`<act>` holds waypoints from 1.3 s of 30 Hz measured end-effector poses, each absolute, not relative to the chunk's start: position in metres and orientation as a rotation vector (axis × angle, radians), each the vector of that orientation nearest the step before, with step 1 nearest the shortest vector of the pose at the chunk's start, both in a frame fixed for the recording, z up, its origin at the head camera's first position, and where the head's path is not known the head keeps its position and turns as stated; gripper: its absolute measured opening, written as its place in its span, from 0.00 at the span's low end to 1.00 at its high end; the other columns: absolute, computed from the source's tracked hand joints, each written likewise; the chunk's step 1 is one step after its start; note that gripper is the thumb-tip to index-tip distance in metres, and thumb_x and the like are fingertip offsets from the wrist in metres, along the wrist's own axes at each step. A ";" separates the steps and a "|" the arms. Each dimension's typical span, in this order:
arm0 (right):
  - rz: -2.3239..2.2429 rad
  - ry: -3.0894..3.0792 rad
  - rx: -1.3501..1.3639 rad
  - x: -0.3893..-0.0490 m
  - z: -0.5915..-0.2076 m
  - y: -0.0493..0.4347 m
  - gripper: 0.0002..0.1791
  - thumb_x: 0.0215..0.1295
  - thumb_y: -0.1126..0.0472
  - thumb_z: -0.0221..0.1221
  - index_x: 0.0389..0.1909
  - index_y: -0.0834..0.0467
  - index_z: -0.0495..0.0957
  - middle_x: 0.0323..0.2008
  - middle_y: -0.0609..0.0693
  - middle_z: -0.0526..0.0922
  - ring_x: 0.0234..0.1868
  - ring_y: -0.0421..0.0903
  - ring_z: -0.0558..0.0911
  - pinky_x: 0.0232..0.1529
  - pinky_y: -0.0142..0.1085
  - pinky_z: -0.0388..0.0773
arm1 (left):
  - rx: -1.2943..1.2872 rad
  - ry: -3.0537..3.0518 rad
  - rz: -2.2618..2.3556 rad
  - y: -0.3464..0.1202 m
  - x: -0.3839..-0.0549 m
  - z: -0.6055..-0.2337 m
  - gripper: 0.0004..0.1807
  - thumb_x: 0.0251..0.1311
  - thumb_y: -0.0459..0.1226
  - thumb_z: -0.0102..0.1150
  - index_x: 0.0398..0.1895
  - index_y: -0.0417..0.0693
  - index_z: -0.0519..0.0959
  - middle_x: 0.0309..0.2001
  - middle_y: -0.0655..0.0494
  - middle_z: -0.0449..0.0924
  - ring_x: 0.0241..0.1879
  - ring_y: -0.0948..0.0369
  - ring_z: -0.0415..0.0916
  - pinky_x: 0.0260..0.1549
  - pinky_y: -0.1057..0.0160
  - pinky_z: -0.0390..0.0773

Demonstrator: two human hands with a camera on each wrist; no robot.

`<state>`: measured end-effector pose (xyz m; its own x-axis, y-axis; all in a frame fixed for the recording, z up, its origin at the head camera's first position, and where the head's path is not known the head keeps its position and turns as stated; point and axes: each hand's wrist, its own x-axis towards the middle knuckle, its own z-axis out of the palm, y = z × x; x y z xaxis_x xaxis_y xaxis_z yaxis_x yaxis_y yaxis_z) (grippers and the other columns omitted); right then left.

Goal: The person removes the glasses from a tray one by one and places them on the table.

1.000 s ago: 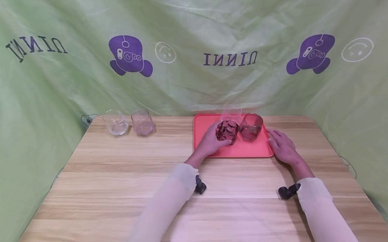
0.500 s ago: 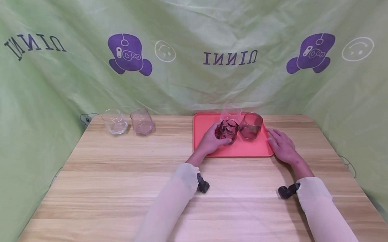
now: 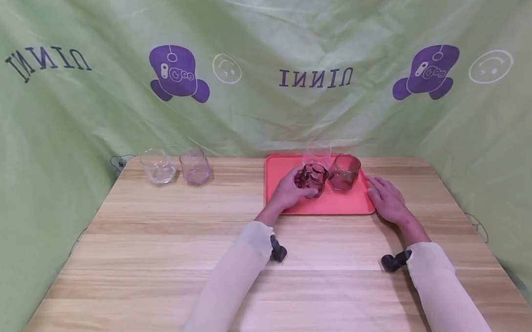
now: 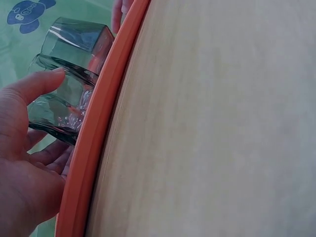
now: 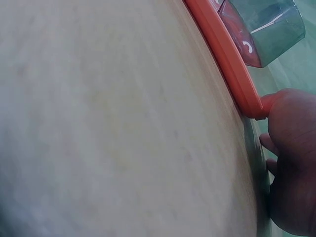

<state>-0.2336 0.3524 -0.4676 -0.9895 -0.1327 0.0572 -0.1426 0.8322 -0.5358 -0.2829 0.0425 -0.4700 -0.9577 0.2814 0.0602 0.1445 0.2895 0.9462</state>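
Observation:
In the head view my left hand holds a dark reddish faceted glass on the red tray, near its middle. The left wrist view shows the thumb against the near side of this glass, with the fingers partly hidden on its other side. Just right of it stands a smooth, dark tinted glass. Behind them is a clear, faintly pink glass, partly covered. My right hand rests along the tray's right edge, its fingers fairly straight and touching the rim.
At the table's back left stand a clear glass and a pale purple glass, side by side. The wooden table runs up to a green printed curtain behind and at both sides.
My left forearm and wrist have shifted slightly to the right, while the hand stays at the dark faceted glass. The right hand, the tray and the other glasses have not visibly moved.

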 end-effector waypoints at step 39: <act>0.896 -3.042 0.164 -0.233 -0.463 0.351 0.31 0.85 0.52 0.38 0.81 0.62 0.51 0.76 0.75 0.47 0.75 0.75 0.46 0.69 0.72 0.40 | 0.341 2.492 1.809 0.021 -0.281 -0.456 0.38 0.49 0.42 0.83 0.64 0.50 0.74 0.55 0.56 0.80 0.56 0.58 0.76 0.56 0.57 0.77</act>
